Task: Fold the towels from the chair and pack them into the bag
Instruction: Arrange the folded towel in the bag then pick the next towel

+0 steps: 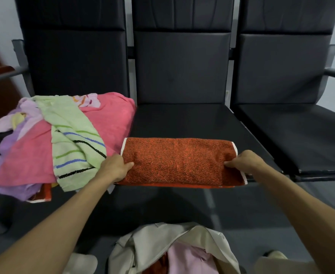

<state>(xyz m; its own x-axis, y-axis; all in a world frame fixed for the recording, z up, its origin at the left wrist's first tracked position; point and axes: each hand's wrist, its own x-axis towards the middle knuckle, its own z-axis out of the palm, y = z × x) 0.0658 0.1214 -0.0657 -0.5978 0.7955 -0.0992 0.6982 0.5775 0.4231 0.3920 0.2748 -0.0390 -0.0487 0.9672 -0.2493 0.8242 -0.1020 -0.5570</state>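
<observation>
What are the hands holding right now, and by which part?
Both hold the folded orange towel: the left hand pinches its left end, the right hand its right end.

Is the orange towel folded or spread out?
Folded: orange towel lies layered on the seat, lower layer showing at its near edge; left hand and right hand grip its ends.

Light was soft, even, indoor, with no hard glare. Faint sheen lay on black padded leather seats point(182, 123). Diffuse shadow darkened grey floor point(162, 206) below seat edge. Wide-angle distortion bowed straight lines toward frame edges. Centre was sharp and weave of orange-red terry towel point(178, 161) was crisp. Corners were softer, slightly smeared.
</observation>
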